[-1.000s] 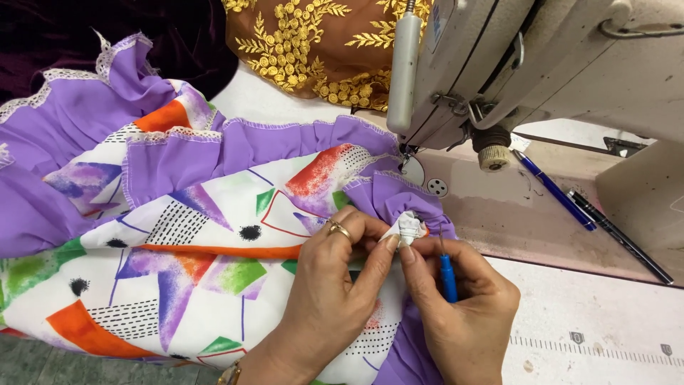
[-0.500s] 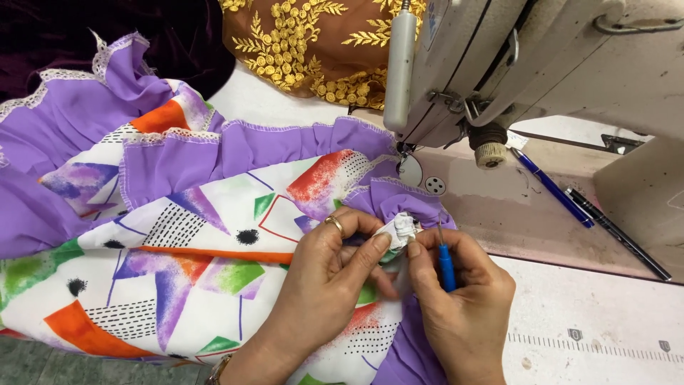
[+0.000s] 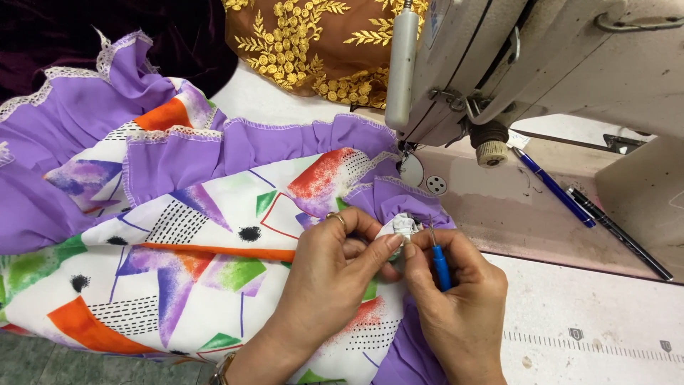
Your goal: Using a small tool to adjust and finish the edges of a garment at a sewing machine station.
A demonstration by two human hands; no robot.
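My left hand [image 3: 333, 269] pinches a small white bunched bit of lace trim [image 3: 402, 227] on a garment of purple and white patterned fabric [image 3: 185, 242] with a purple ruffle. A ring is on one finger. My right hand [image 3: 459, 299] holds a blue-handled seam ripper [image 3: 439, 262], its metal tip pointing up right beside the pinched trim. Both hands sit close together at the ruffle's edge, just in front of the sewing machine's needle plate [image 3: 427, 182].
A white sewing machine [image 3: 541, 64] fills the upper right. Two pens, one blue [image 3: 552, 187] and one black [image 3: 618, 232], lie on its bed. Brown cloth with gold embroidery [image 3: 313, 43] lies behind. A printed ruler runs along the table edge [image 3: 591, 339].
My hands have drifted slightly left and down. The seam ripper has turned more upright, its tip now closer to the trim.
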